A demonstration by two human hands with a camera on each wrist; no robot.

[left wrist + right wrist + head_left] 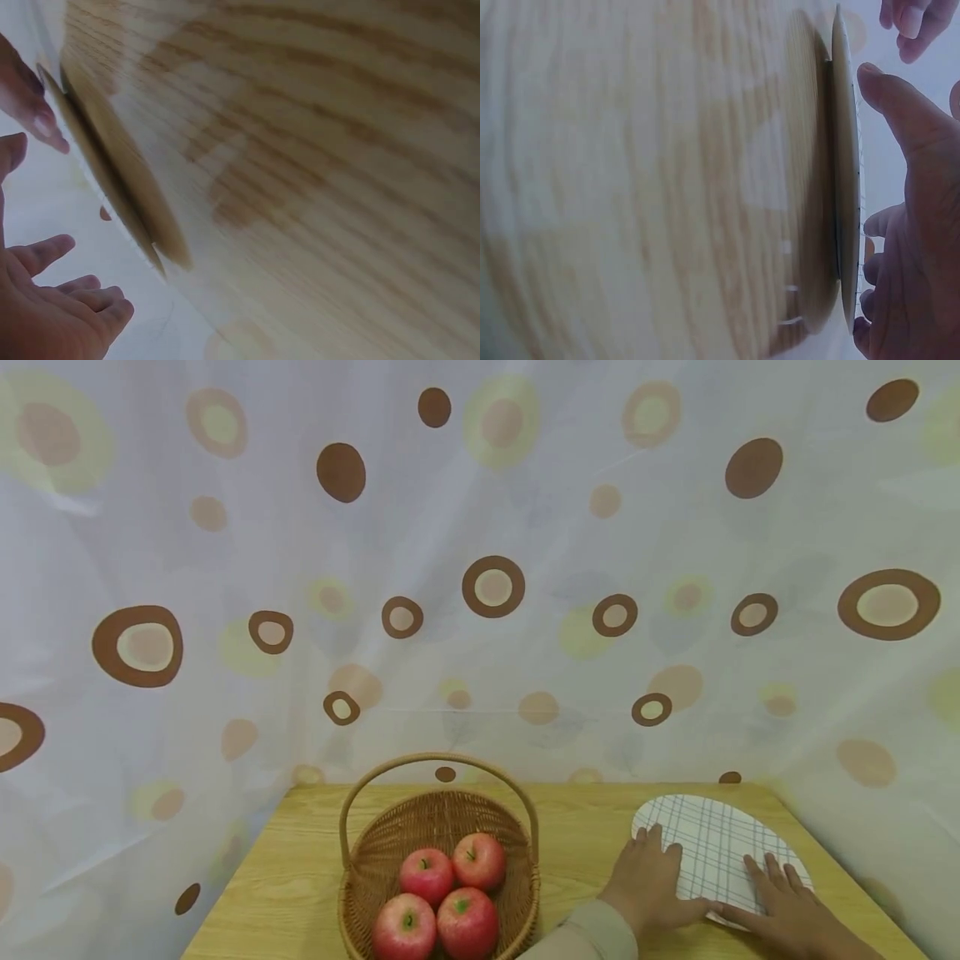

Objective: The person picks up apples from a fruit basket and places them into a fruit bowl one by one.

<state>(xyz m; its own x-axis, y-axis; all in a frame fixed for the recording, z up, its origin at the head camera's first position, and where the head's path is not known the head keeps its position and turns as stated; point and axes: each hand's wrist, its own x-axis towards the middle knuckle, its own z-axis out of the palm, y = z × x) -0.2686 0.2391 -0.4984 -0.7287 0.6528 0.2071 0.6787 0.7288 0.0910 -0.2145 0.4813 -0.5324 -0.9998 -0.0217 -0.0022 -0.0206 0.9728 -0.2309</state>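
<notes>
A thin round disc (pixel 720 852), white with a blue-grey grid on top, lies toward the right of the wooden table in the head view. My left hand (pixel 652 881) is over its left edge, fingers spread and pointing away from me. At its right front, my right hand (pixel 787 906) has its fingers laid out over the grid. The two thumbs come close together at the near edge. Edge-on in the right wrist view, the disc (pixel 847 187) has the right hand's fingertips (pixel 874 266) at its patterned face. Whether the left fingers (pixel 52 251) touch it, I cannot tell.
A brown wicker basket (pixel 536 893) with a tall arched handle (pixel 435 756) stands left of the hands, holding several red apples (pixel 468 922). Behind the wooden table (pixel 585 827) and along its sides hangs a pale curtain (pixel 480 693) with brown circles.
</notes>
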